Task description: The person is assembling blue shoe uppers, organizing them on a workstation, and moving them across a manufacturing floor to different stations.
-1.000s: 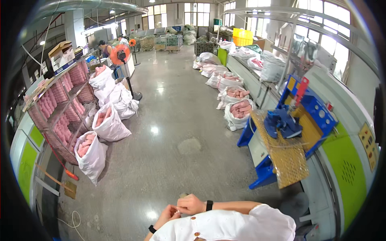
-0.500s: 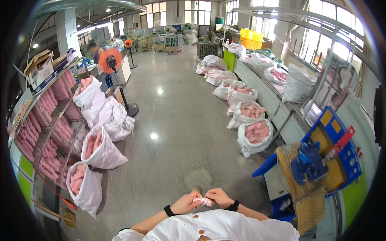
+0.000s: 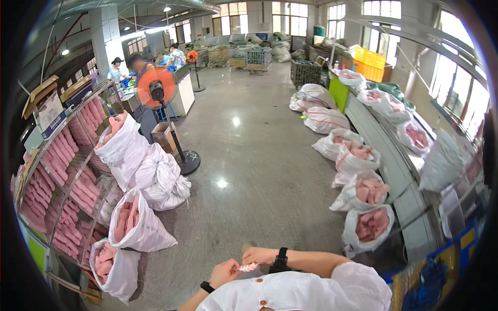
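In front of my white shirt, both hands are close together at the lower middle of the view. My left hand (image 3: pixel 224 272) has its fingers closed on one end of a small, bunched, pink-and-white soft item (image 3: pixel 249 267), whose kind I cannot make out. My right hand (image 3: pixel 259 255) pinches the same item from above at its other end, partly covering it. Each wrist wears a black band.
At left, a wire rack (image 3: pixel 67 176) is filled with pink sock-like pieces, beside open white sacks (image 3: pixel 150 230). An orange fan (image 3: pixel 157 88) stands behind them. More sacks (image 3: pixel 353 233) line the right-hand bench (image 3: pixel 386 155). People work at the far left.
The view has turned and moved on, so the fan and left sacks look nearer and the right-hand blue machine slides toward the lower corner. My right hand has come up over the item.
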A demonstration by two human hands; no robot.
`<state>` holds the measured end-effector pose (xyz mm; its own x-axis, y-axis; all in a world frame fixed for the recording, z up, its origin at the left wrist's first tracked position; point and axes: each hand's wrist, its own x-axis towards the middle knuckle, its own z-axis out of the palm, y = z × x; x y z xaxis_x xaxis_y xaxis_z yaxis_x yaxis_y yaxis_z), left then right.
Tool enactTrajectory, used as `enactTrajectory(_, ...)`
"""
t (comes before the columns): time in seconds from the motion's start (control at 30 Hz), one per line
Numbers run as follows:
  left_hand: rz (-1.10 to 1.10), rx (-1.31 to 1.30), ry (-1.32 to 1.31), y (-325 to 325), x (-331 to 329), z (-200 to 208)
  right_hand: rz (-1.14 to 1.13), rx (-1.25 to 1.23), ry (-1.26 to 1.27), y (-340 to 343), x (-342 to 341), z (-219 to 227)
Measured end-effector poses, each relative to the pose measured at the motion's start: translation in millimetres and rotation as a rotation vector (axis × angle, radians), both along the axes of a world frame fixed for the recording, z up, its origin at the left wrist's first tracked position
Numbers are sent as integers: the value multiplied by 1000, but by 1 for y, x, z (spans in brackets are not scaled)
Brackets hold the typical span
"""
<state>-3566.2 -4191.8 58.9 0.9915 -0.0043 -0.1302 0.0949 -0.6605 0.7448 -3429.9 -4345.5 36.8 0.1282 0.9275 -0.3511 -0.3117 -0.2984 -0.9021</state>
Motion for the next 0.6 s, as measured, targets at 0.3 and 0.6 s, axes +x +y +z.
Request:
enactTrajectory(0.3, 39, -151, -119, 77, 287, -14, -145, -158, 139, 83, 272, 0)
enactTrajectory(0.6, -83, -203, -31, 137, 609, 9, -276, -63, 135, 94, 525, -19)
